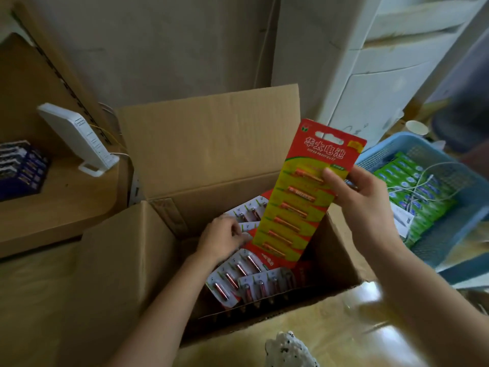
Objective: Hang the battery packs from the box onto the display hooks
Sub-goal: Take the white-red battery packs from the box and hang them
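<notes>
**Inspector:** Report the hands and the stock.

**Operator:** My right hand [362,205] pinches the long red-and-yellow card of batteries [308,192] by its right edge, thumb on the printed face, holding it tilted above the open brown cardboard box [211,144]. My left hand [222,238] is down inside the box, fingers curled on the loose white-backed battery packs [238,276]; I cannot tell whether it has one gripped.

**Inspector:** Hazards?

**Operator:** In my judgement the one-edge pinch is thin; the card could swing or slip back into the box. The hang slot [329,138] at its top is narrow, so a skewed approach could tear it. The lower packs lie overlapped, and lifting one could drag its neighbour.

**Inspector:** The hooks?

**Operator:** None in view. I must turn away to find them, carrying the card blind.
</notes>
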A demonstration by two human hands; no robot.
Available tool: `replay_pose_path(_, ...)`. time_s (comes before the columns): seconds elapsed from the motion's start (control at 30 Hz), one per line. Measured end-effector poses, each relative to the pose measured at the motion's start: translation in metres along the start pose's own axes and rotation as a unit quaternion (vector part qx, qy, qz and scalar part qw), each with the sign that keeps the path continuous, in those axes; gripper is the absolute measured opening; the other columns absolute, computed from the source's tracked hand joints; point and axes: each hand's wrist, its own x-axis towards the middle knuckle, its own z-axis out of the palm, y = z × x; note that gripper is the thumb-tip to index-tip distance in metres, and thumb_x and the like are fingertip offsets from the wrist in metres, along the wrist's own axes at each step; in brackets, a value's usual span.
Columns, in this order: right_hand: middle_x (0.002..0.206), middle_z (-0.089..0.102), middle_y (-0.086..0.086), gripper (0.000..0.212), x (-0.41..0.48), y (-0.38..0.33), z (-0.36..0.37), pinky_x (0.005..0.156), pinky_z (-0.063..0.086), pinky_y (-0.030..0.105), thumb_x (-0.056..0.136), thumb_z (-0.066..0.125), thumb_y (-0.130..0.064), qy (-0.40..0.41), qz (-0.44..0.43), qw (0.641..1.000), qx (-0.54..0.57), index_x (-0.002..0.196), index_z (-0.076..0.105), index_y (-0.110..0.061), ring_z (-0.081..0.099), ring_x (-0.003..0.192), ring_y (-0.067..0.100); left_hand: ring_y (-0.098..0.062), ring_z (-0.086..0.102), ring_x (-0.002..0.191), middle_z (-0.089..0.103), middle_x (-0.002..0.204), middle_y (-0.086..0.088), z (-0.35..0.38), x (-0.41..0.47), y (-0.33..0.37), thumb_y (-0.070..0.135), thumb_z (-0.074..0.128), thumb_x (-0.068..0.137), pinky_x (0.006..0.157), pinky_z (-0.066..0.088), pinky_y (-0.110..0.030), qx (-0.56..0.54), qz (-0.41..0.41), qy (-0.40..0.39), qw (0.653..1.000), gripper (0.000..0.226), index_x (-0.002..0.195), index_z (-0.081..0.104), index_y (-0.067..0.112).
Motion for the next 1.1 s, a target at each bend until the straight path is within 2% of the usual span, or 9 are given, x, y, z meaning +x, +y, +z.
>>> replay_pose_path(0.17, 0.089, 0.071, -0.003, 0.011, 0.01, -0.008, -0.008, 0.078, 0.054, 0.03, 0.09, 0.058, -0.018, 0.039, -0.008, 0.999, -0.002, 0.089, 0.067, -0.025, 0.067, 0.085, 0.015, -0.016, 0.057, 0.1, 0.061, 0.101, 0.002, 0.003, -0.012, 0.014, 0.059, 0.063, 0.074, 0.08, 0.046, -0.031, 0.228, 0.057, 0.003, 0.972, 0.042, 0.086, 0.066, 0.019)
replay_pose_path(0.3, 0.091, 0.071, -0.006, 0.013, 0.01, 0.001, -0.005, 0.075, 0.054, 0.025, 0.09, 0.058, -0.019, 0.049, -0.006, 0.999, -0.009, 0.087, 0.066, -0.028, 0.068, 0.084, 0.01, -0.019, 0.047, 0.112, 0.057, 0.11, -0.004, 0.009, -0.01, 0.013, 0.057, 0.067, 0.071, 0.089, 0.042, -0.033, 0.301, 0.112, -0.075, 0.944, 0.054, 0.1, 0.065, 0.012)
replay_pose_path(0.4, 0.089, 0.07, -0.01, 0.012, 0.015, 0.002, -0.004, 0.063, 0.052, 0.013, 0.09, 0.057, -0.018, 0.064, 0.001, 0.998, 0.012, 0.091, 0.065, -0.026, 0.067, 0.076, -0.001, -0.018, 0.047, 0.105, 0.056, 0.104, -0.004, 0.011, -0.006, 0.009, 0.052, 0.071, 0.07, 0.081, 0.041, -0.031, 0.233, 0.103, -0.116, 0.96, 0.049, 0.095, 0.061, 0.011)
replay_pose_path(0.53, 0.089, 0.071, -0.007, 0.011, 0.019, -0.012, -0.001, 0.063, 0.052, 0.013, 0.09, 0.057, -0.017, 0.047, 0.016, 0.999, 0.015, 0.094, 0.066, -0.022, 0.068, 0.076, 0.002, -0.018, 0.052, 0.071, 0.052, 0.072, -0.004, -0.002, -0.012, -0.006, 0.041, 0.078, 0.069, 0.061, 0.035, -0.031, 0.027, 0.057, -0.136, 0.989, 0.036, 0.07, 0.053, 0.014)
replay_pose_path(0.63, 0.083, 0.071, -0.007, 0.013, 0.019, -0.049, 0.009, 0.061, 0.052, 0.013, 0.09, 0.056, -0.013, 0.022, 0.028, 0.999, 0.021, 0.097, 0.067, -0.013, 0.068, 0.071, 0.0, -0.014, 0.053, 0.061, 0.059, 0.063, -0.002, -0.04, -0.031, 0.0, 0.031, 0.083, 0.064, 0.059, 0.04, -0.032, -0.119, 0.018, -0.087, 0.989, 0.033, 0.058, 0.053, 0.02)
replay_pose_path(0.73, 0.079, 0.071, -0.01, 0.014, 0.022, -0.103, 0.021, 0.058, 0.051, 0.011, 0.09, 0.056, -0.011, -0.02, 0.034, 0.999, 0.028, 0.1, 0.066, -0.009, 0.068, 0.069, -0.001, -0.007, 0.059, 0.063, 0.069, 0.071, -0.01, -0.103, -0.05, 0.024, 0.016, 0.082, 0.066, 0.063, 0.044, -0.028, -0.267, -0.03, -0.002, 0.963, 0.022, 0.07, 0.064, 0.005)
replay_pose_path(0.83, 0.079, 0.073, -0.005, 0.014, 0.024, -0.167, 0.039, 0.059, 0.052, 0.014, 0.09, 0.056, -0.011, -0.061, 0.045, 0.996, 0.035, 0.099, 0.066, -0.006, 0.069, 0.069, 0.003, -0.001, 0.065, 0.07, 0.069, 0.08, 0.003, -0.181, -0.074, 0.06, 0.002, 0.072, 0.075, 0.071, 0.05, -0.021, -0.369, -0.05, 0.067, 0.926, 0.013, 0.082, 0.065, 0.011)
replay_pose_path(0.93, 0.071, 0.074, -0.008, 0.01, 0.023, -0.237, 0.06, 0.057, 0.052, 0.014, 0.089, 0.057, -0.011, -0.103, 0.049, 0.992, 0.044, 0.092, 0.067, -0.009, 0.068, 0.066, 0.003, -0.005, 0.066, 0.085, 0.068, 0.091, 0.005, -0.263, -0.101, 0.09, 0.007, 0.064, 0.084, 0.074, 0.054, -0.018, -0.394, -0.055, 0.107, 0.911, 0.015, 0.096, 0.063, 0.014)
replay_pose_path(1.1, 0.073, 0.073, -0.01, 0.01, 0.016, -0.353, 0.098, 0.057, 0.049, 0.009, 0.089, 0.058, -0.014, -0.189, 0.043, 0.98, 0.047, 0.093, 0.067, -0.011, 0.068, 0.068, -0.001, -0.001, 0.069, 0.082, 0.069, 0.093, 0.007, -0.382, -0.153, 0.122, 0.011, 0.058, 0.088, 0.066, 0.053, -0.014, -0.401, -0.058, 0.18, 0.896, 0.013, 0.097, 0.062, 0.019)
